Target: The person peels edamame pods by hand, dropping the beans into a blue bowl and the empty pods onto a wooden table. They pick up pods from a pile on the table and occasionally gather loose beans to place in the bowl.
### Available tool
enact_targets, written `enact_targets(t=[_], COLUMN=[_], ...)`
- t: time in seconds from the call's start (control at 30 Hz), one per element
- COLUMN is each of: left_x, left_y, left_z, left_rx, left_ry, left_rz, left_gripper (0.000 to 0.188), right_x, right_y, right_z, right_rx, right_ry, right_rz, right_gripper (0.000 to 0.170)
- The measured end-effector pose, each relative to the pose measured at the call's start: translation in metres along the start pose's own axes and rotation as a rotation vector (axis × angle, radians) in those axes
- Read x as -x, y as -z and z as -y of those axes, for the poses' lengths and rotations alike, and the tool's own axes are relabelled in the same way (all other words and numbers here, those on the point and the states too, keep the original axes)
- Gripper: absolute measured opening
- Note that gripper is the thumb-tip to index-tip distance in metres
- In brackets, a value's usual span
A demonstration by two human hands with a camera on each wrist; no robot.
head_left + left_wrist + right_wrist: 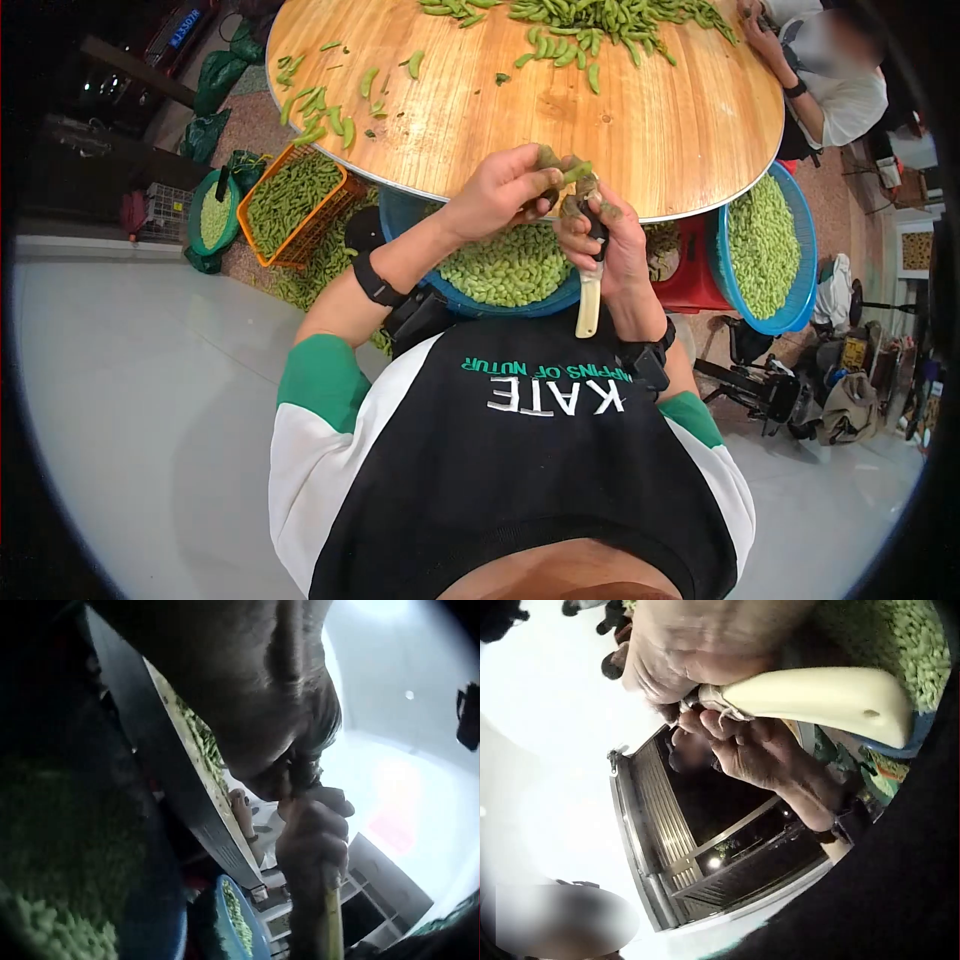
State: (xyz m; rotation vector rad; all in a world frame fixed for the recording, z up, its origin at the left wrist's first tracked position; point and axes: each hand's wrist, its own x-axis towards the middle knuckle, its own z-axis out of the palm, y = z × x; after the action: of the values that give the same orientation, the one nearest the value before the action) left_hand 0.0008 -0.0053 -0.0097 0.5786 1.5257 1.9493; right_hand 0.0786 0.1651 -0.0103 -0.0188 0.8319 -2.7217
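Observation:
My left hand [500,192] pinches a green bean pod [577,172] between thumb and fingers, over the near edge of the round table. Close beside it, my right hand [612,238] grips a knife with a cream handle [589,305] pointing back toward my body; the fingers hide its blade. The fingertips of both hands look dark. In the right wrist view the knife handle [817,697] sticks out past the palm, with the left hand [754,757] facing it. Below the hands, a blue tub [568,302] holds pale green shelled beans.
Bean pods [590,25] are heaped on the wooden table [450,130], with more scattered at its left. An orange crate [298,250] of pods stands lower left. A second blue tub [808,270] is at right. Another person [835,100] sits across at the right.

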Motion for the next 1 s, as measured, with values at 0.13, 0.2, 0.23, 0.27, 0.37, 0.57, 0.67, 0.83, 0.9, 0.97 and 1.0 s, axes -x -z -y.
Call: enact_targets(t=[0.13,0.2,0.23,0.27,0.37,0.57,0.67,0.83,0.9,0.97,1.0], left_x=[0.003,0.003,0.003,0.004,0.002,0.011,0.016,0.017,0.016,0.015,0.015], left_y=[0.002,0.002,0.003,0.003,0.004,-0.005,-0.014,-0.019,-0.019,-0.020,-0.021], left_z=[0.001,0.001,0.000,0.000,0.013,-0.002,-0.003,-0.007,0.002,0.006,0.007], left_rx=[0.481,0.590,0.662,0.733,-0.478,-1.005,-0.697,-0.041,-0.209,-0.425,-0.643], left_ry=[0.180,0.194,0.225,0.256,-0.375,-0.703,-0.450,0.039,-0.059,-0.143,-0.228], left_rz=[0.207,0.243,0.234,0.224,-0.066,-0.190,-0.212,-0.188,-0.197,-0.224,-0.250], left_gripper=[0.022,0.026,0.023,0.021,0.016,0.010,0.009,0.015,0.015,0.016,0.016], right_x=[0.001,0.000,0.000,-0.001,-0.003,-0.003,-0.001,0.006,0.006,0.007,0.007], right_y=[0.003,0.005,0.005,0.004,0.002,0.003,0.005,0.005,0.007,0.006,0.005], right_z=[0.002,-0.001,-0.003,-0.003,-0.005,-0.009,-0.010,-0.006,-0.006,-0.009,-0.012], right_rx=[-0.154,-0.180,-0.208,-0.206,-0.187,-0.197,-0.043,0.054,0.084,0.590,0.588], right_ry=[-0.098,-0.102,-0.111,-0.114,-0.091,-0.100,-0.041,-0.006,0.003,0.164,0.164], right_rz=[0.163,0.182,0.200,0.201,-0.003,0.013,-0.025,-0.065,-0.066,-0.209,-0.211], right_gripper=[0.028,0.030,0.033,0.033,0.040,0.035,0.029,0.024,0.024,0.024,0.024])
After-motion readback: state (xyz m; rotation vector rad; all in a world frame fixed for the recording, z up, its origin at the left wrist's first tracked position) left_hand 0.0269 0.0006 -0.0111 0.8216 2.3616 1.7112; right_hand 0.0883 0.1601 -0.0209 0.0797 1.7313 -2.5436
